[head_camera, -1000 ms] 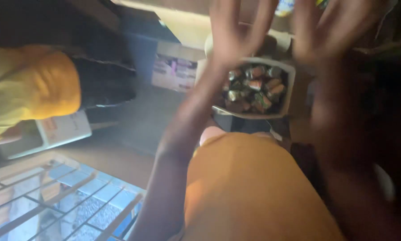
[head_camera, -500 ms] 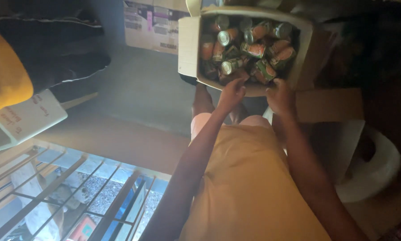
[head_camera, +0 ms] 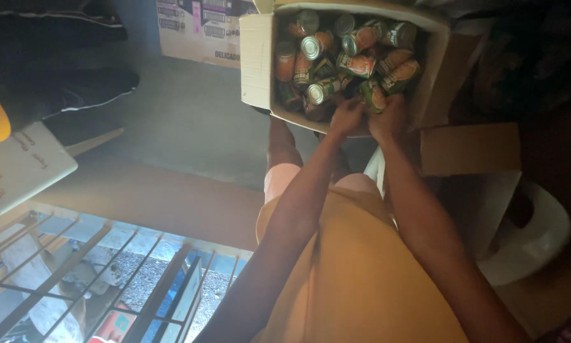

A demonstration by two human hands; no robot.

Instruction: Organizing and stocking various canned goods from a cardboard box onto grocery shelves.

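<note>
Cans [head_camera: 355, 60] with orange and green labels are piled loosely in an open cardboard box [head_camera: 257, 63] at the far side of the scene, right of centre. Both hands are reached into the near edge of that box. The left hand [head_camera: 347, 116] is curled among the cans at the near rim, and the right hand [head_camera: 388, 117] is closed around a green-labelled can [head_camera: 373, 95] just beside it; whether the left hand grips a can cannot be told. A second printed carton [head_camera: 199, 28] is seen just left of the box. A white plastic chair [head_camera: 526, 235] stands at the right, and a metal railing [head_camera: 76, 279] runs across the near left.
</note>
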